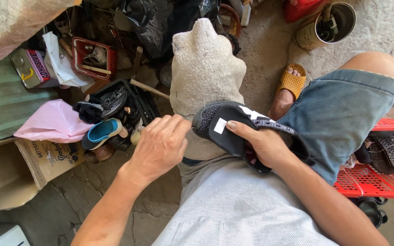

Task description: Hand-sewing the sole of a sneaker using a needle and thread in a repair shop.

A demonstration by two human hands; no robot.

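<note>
Cluttered concrete floor lay below; right hand (261,141) gripped the dark shoe (226,127), left hand (160,146) pinched closed at its nine-o'clock edge, seemingly mid-stitch; next pull needed steadiness.

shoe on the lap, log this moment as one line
left hand: pinched at toe of shoe | right hand: holding shoe, thumb on upper | shoe: black, resting on cloth-covered knee | red basket: at right

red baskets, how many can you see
2: a small red basket of tools at upper left among the clutter, and a larger red basket holding dark footwear at the right edge. Others may be hidden in the pile.
</note>
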